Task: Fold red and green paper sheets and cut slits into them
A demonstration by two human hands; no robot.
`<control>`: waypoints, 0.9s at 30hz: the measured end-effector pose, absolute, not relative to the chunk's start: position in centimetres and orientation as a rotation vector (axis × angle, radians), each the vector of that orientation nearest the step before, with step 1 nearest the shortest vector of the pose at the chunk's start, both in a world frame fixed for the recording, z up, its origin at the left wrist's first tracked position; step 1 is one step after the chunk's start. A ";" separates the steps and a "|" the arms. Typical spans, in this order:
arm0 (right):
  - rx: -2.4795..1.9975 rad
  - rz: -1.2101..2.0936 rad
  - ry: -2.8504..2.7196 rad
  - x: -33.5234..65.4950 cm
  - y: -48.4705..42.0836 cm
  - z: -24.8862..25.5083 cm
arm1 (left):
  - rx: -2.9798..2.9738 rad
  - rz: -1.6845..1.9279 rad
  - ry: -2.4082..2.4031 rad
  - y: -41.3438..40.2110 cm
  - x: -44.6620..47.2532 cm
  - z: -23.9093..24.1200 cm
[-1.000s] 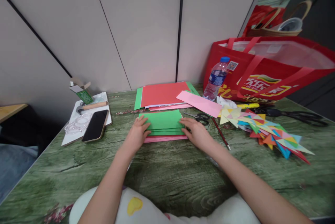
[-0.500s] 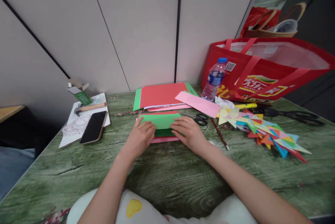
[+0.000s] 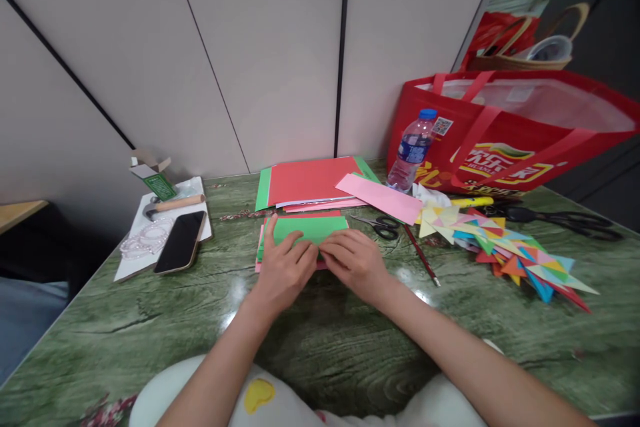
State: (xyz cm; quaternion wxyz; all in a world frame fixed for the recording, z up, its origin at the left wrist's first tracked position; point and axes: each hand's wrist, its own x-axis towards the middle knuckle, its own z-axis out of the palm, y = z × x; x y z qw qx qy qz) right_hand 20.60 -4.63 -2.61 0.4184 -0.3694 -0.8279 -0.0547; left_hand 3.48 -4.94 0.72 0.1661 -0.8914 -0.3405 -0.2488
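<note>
A strip of green paper [image 3: 311,228] lies over a small pile of pink and red paper [image 3: 259,266], its near edge under my fingertips. My left hand [image 3: 286,268] presses on its left half, thumb side toward the middle and one finger stretched up along the left. Close beside it, my right hand [image 3: 357,262] has its fingers together, pinching the near edge of the green paper. Both hands almost meet at the middle of that edge, and they hide part of it. Small black-handled scissors [image 3: 385,228] and a dark red pencil [image 3: 421,256] lie just right of the pile.
Behind are stacked red and green sheets [image 3: 315,180] and a pink strip [image 3: 379,198]. To the right stand a water bottle [image 3: 413,150], a red bag [image 3: 450,117] and folded colourful paper pieces [image 3: 520,250]. A phone [image 3: 181,242], hammer [image 3: 180,203] and small box [image 3: 156,180] are at left.
Both hands have come closer together and toward me at the near edge. The green strip's raised near part is now down, covering the darker green below it.
</note>
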 end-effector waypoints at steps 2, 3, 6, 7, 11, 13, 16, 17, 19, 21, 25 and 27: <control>-0.928 -0.133 -2.069 20.5 -4.6 -2.5 | -2.536 -0.716 -0.959 -4.9 3.5 0.8; -0.925 -0.134 -2.070 20.6 -4.6 -2.4 | -2.533 -0.716 -0.956 -4.9 3.4 0.9; -0.902 -0.132 -2.068 21.2 -4.5 -2.1 | -2.517 -0.744 -0.929 -4.5 2.6 1.2; -0.894 -0.133 -2.054 21.5 -4.4 -1.9 | -2.508 -0.767 -0.914 -4.3 2.2 1.4; -0.858 -0.131 -1.980 23.1 -4.2 -1.4 | -2.405 -0.913 -0.928 -3.3 0.4 1.7; -0.851 -0.122 -1.955 24.1 -4.0 -1.2 | -2.352 -0.965 -0.961 -2.8 -0.6 1.7; -0.869 -0.128 -1.887 25.3 -3.7 -1.2 | -2.234 -1.099 -1.067 -2.3 -1.8 1.8; -0.879 -0.132 -1.869 25.5 -3.7 -1.2 | -2.184 -1.170 -1.110 -2.3 -1.9 1.9; -0.877 -0.140 -1.870 25.6 -3.7 -1.3 | -2.148 -1.274 -1.140 -2.5 -1.5 1.9; -0.853 -0.140 -1.913 25.2 -3.9 -1.2 | -2.277 -1.149 -1.110 -3.0 -0.5 1.9; -0.822 -0.143 -1.989 23.9 -4.4 -1.2 | -2.397 -0.930 -0.912 -3.9 1.7 1.2; -0.821 -0.145 -1.998 23.3 -4.6 -1.3 | -2.412 -0.941 -0.884 -4.1 2.2 0.8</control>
